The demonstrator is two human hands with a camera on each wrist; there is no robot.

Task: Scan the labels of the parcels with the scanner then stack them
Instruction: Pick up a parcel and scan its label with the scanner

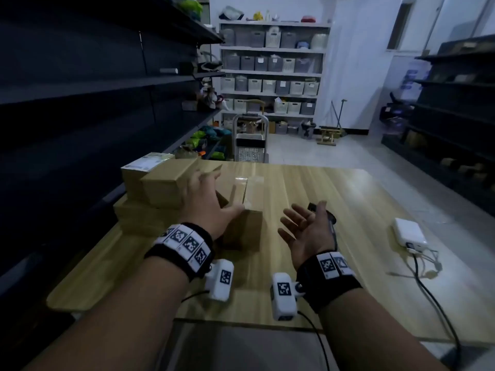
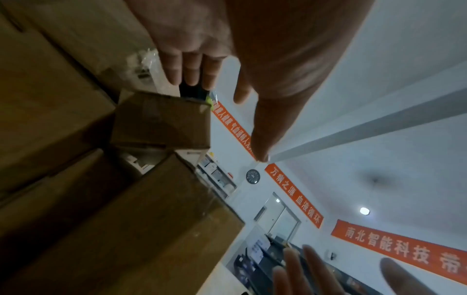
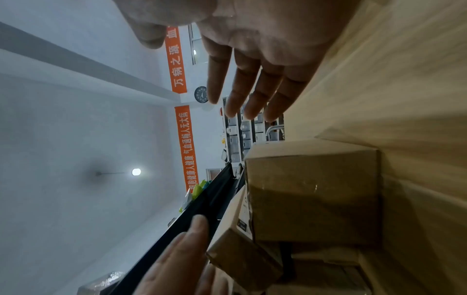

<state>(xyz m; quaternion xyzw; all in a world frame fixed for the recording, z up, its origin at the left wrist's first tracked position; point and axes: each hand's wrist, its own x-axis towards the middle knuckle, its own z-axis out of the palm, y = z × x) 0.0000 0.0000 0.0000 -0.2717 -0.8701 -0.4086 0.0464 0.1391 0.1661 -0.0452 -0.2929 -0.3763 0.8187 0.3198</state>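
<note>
My left hand (image 1: 206, 202) lies flat, fingers straight, over the near cardboard parcel (image 1: 242, 210) mid-bench (image 1: 334, 210); no grip on it. Right hand (image 1: 302, 228) is open, palm up, just beside that parcel, w/ the black scanner (image 1: 322, 210) behind the fingers. Can't tell if it's touching them. Stacked parcels (image 1: 150, 191) sit at left edge, tiers offset. Risks as I judge: a flat-hand shove bumps the stack askew, and I see no label on the near parcel's top, so the scan may miss.
</note>
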